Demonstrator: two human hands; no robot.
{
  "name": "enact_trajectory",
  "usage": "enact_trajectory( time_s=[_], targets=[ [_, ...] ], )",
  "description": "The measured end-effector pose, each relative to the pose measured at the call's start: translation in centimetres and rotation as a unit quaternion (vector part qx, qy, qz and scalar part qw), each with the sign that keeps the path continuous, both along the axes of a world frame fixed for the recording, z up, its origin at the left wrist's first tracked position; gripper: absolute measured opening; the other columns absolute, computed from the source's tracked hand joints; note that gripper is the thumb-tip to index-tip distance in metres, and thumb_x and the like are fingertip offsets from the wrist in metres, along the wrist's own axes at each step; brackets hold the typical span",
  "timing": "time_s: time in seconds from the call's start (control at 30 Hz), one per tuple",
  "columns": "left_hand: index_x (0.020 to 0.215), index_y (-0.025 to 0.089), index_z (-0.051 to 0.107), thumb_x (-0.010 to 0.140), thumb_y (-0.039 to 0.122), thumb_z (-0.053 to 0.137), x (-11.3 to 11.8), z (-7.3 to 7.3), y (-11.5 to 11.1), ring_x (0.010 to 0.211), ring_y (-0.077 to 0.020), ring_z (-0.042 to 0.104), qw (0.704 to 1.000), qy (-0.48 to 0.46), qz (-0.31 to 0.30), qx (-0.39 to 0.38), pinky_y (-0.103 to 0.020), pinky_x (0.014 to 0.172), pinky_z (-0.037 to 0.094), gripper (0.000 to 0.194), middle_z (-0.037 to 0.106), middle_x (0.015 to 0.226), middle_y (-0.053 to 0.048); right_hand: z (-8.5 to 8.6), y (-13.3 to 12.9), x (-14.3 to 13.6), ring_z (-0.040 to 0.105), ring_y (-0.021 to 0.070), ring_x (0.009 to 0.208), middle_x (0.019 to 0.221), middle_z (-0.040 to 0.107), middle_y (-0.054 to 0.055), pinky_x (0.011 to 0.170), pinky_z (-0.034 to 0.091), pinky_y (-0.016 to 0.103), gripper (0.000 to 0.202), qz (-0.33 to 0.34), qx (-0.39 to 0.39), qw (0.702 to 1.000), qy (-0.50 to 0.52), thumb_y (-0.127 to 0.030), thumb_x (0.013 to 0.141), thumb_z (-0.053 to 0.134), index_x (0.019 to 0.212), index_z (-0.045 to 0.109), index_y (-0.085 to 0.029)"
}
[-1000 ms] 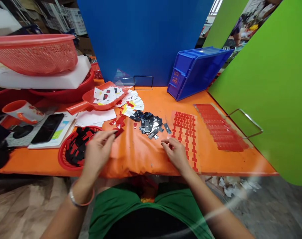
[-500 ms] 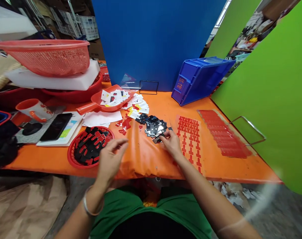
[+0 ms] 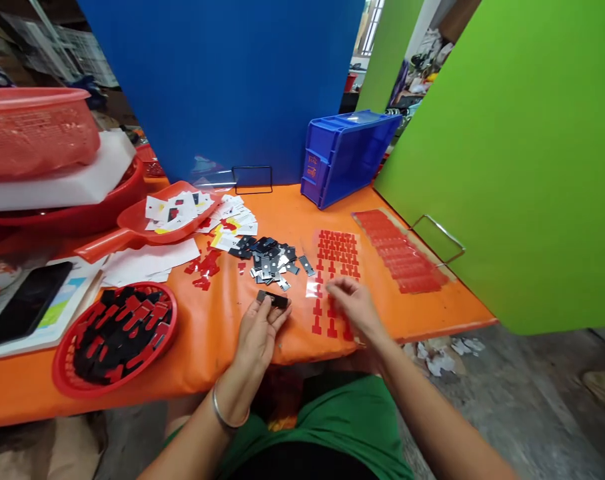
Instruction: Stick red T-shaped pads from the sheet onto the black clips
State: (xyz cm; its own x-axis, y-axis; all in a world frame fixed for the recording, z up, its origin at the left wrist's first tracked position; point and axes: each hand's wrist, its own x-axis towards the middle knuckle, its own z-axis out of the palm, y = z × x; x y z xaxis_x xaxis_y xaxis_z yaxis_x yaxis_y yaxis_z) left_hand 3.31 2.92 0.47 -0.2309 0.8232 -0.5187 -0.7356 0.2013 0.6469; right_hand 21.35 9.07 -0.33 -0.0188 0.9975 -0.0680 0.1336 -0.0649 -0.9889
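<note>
A small black plate (image 3: 273, 299) is held between the thumb and fingers of my left hand (image 3: 260, 328), near the table's front edge. My right hand (image 3: 355, 303) is over the sheet of red T-shaped pieces (image 3: 338, 247), its thumb and fingertips drawn together; anything between them is too small to make out. Just beyond my left hand lies a pile of black and silvery plates (image 3: 272, 259), with one plate (image 3: 306, 265) apart at its right. Loose red pieces (image 3: 205, 268) lie left of the pile.
A red basket (image 3: 170, 327) of black and red parts stands at the left front, near a phone (image 3: 27, 303). Behind are a red scoop (image 3: 132, 220) with white cards, and a blue crate (image 3: 350, 157). A red sheet (image 3: 402, 253) lies at right beside a green panel (image 3: 507, 167).
My left hand has moved right and now holds a black plate. My right hand has left the pile and is over the red pieces. The view has turned to the right.
</note>
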Motion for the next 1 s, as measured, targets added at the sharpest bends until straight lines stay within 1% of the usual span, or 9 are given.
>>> enact_trajectory(
  time_s=[0.07,0.17,0.3,0.43,0.6,0.67,0.8,0.9,1.0],
  targets=[
    [0.083,0.015,0.051,0.086,0.020,0.058,0.0,0.5,0.9,0.075,-0.0179,0.070,0.999,0.020,-0.039,-0.003,-0.037,0.080,0.057,0.008,0.067,0.077,-0.006,-0.6,3.2,3.5,0.055,0.0139,0.060,0.067,0.063,0.001,0.058,0.043,0.026,0.016,-0.061,0.085,0.986,-0.130,-0.033,0.071,0.062,0.069,0.063,-0.017],
    [0.082,0.014,0.051,0.087,0.020,0.056,1.1,1.2,2.2,0.067,-0.0170,0.069,0.993,0.062,-0.097,0.000,-0.034,0.072,0.059,0.008,0.063,0.071,-0.004,-1.7,7.1,6.9,0.057,0.0174,0.065,0.067,0.064,0.003,0.062,0.043,0.029,0.012,-0.068,0.103,0.948,-0.292,-0.025,0.072,0.055,0.064,0.060,-0.017],
    [0.078,0.013,0.056,0.080,0.024,0.065,3.5,1.7,4.4,0.057,-0.0131,0.065,0.973,0.131,-0.191,0.018,-0.027,0.059,0.058,0.014,0.060,0.067,-0.001,-2.7,9.4,7.9,0.058,0.0183,0.068,0.071,0.065,0.004,0.064,0.042,0.029,0.006,-0.034,0.091,0.936,-0.338,-0.019,0.069,0.057,0.066,0.061,-0.018],
    [0.071,0.012,0.057,0.077,0.022,0.067,5.6,1.2,7.0,0.056,-0.0106,0.061,0.953,0.174,-0.244,0.032,-0.023,0.056,0.057,0.016,0.058,0.062,-0.002,-2.8,10.3,7.8,0.058,0.0179,0.067,0.069,0.065,0.003,0.062,0.040,0.027,0.004,-0.006,0.071,0.930,-0.362,-0.015,0.067,0.060,0.064,0.062,-0.018],
    [0.069,0.012,0.055,0.080,0.016,0.062,8.0,-0.3,10.3,0.049,-0.0080,0.056,0.943,0.210,-0.250,0.058,-0.022,0.053,0.053,0.013,0.057,0.059,-0.001,-2.3,10.8,8.0,0.056,0.0155,0.059,0.062,0.062,0.001,0.056,0.038,0.024,0.008,0.025,0.045,0.919,-0.392,-0.010,0.066,0.061,0.061,0.062,-0.017],
    [0.069,0.012,0.055,0.081,0.013,0.059,9.1,-0.9,11.4,0.047,-0.0072,0.055,0.940,0.223,-0.249,0.073,-0.021,0.052,0.051,0.013,0.055,0.058,0.000,-2.1,10.4,7.7,0.057,0.0167,0.065,0.071,0.064,0.004,0.060,0.039,0.025,0.007,0.016,0.046,0.912,-0.406,-0.011,0.068,0.061,0.070,0.065,-0.016],
    [0.066,0.012,0.055,0.082,0.007,0.054,10.9,-1.7,13.4,0.047,-0.0059,0.053,0.936,0.241,-0.246,0.076,-0.019,0.054,0.049,0.017,0.055,0.058,0.000,-2.0,8.9,7.1,0.059,0.0190,0.083,0.098,0.063,0.011,0.073,0.042,0.026,0.018,0.002,0.088,0.884,-0.460,-0.015,0.079,0.053,0.088,0.069,-0.014],
    [0.069,0.012,0.057,0.082,0.005,0.052,11.8,-2.0,14.4,0.046,-0.0055,0.052,0.934,0.251,-0.246,0.059,-0.019,0.053,0.049,0.016,0.055,0.059,0.001,-1.8,8.4,6.7,0.059,0.0188,0.083,0.095,0.062,0.011,0.075,0.042,0.026,0.021,0.005,0.097,0.870,-0.484,-0.013,0.081,0.048,0.082,0.069,-0.014],
    [0.071,0.011,0.056,0.082,0.003,0.052,12.1,-2.1,15.0,0.045,-0.0055,0.051,0.932,0.258,-0.251,0.035,-0.020,0.053,0.050,0.015,0.055,0.059,0.000,-1.5,8.6,6.4,0.058,0.0181,0.080,0.090,0.062,0.009,0.070,0.042,0.025,0.016,-0.011,0.076,0.877,-0.474,-0.012,0.076,0.051,0.081,0.066,-0.015]
  ],
)
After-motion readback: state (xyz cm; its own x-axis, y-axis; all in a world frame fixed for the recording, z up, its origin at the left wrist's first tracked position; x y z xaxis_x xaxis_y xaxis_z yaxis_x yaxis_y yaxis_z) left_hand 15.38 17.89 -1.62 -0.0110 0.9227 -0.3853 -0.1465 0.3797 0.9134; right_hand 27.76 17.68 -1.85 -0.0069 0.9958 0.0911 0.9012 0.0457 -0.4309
